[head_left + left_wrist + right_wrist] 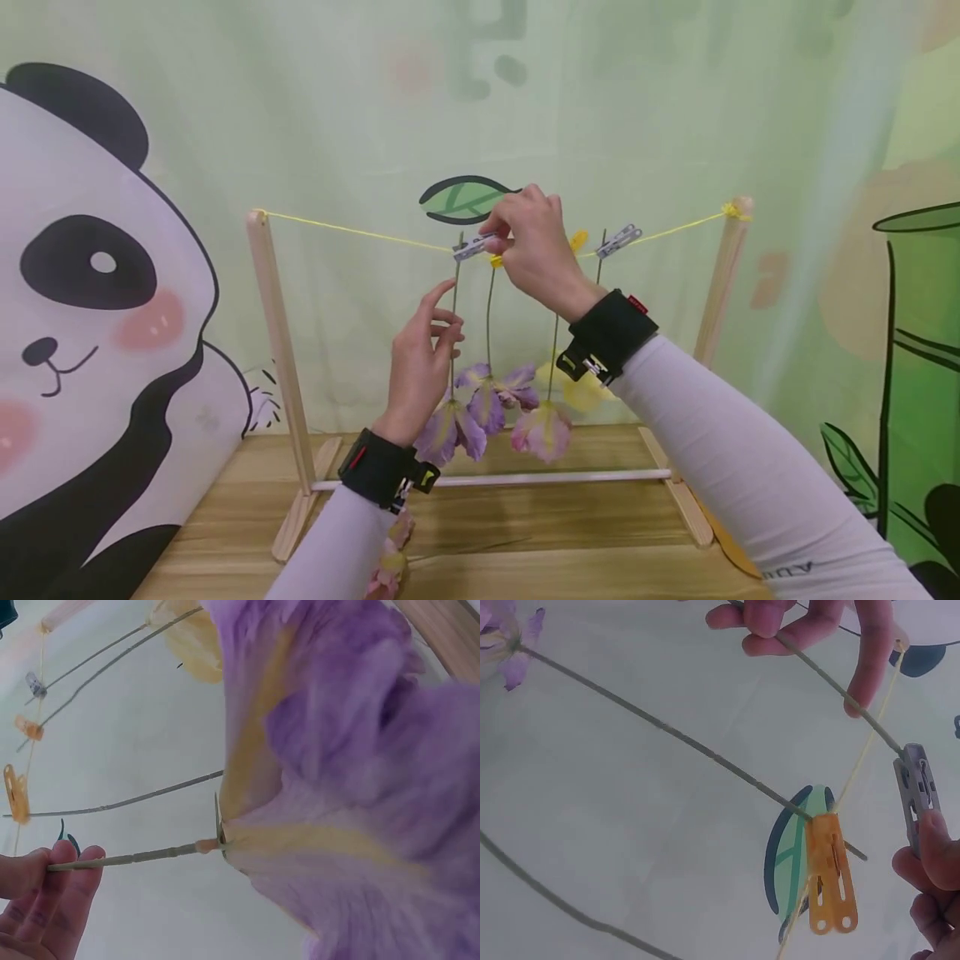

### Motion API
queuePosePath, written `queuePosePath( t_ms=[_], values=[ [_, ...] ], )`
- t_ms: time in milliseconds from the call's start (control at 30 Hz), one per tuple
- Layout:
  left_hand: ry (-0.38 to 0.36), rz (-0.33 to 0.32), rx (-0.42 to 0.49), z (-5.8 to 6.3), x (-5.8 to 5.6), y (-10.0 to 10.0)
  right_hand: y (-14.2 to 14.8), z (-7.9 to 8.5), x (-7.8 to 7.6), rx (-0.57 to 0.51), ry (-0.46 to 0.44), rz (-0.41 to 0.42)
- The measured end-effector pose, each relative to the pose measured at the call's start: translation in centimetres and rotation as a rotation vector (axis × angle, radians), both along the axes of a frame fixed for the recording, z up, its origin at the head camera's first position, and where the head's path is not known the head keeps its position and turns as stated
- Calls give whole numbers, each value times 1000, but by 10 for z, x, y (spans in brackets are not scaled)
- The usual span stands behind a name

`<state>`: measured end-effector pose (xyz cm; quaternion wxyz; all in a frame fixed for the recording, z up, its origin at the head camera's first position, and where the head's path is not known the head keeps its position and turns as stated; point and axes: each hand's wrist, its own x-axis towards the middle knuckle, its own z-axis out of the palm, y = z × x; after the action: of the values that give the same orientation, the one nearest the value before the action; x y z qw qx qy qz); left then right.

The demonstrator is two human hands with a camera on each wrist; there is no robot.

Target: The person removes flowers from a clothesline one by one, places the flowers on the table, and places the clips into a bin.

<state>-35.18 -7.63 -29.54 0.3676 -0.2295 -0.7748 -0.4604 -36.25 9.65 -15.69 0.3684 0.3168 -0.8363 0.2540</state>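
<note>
My left hand [423, 358] pinches the green stem [142, 857] of a purple artificial flower [448, 432] between thumb and fingers. The bloom hangs downward and fills much of the left wrist view. Above it, my right hand [536, 250] grips a grey clothespin [919, 791] by its handle end. The clothespin's nose meets the upper stem, right at the yellow string [337, 227]. Close beside, a yellow clothespin [829, 870] clips another purple flower's [491, 404] stem to the string. My right hand partly covers the second yellow clothespin [578, 240].
A pink flower [543, 432] and a yellow flower [588, 392] also hang by their stems. Another grey clothespin [619, 241] is on the string's right part. Wooden posts [281, 350] joined by a white rod [555, 478] carry the string. A pink flower [386, 573] lies on the wooden table [600, 533].
</note>
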Motion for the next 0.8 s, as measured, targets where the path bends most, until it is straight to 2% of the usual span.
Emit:
queuePosePath(
  t_ms=[433,800],
  values=[
    [24,27,12,-5,3,-9,15,3,1,-98,21,6],
    [92,32,45,-16,16,-25,26,-16,8,-163,104,75]
  ],
)
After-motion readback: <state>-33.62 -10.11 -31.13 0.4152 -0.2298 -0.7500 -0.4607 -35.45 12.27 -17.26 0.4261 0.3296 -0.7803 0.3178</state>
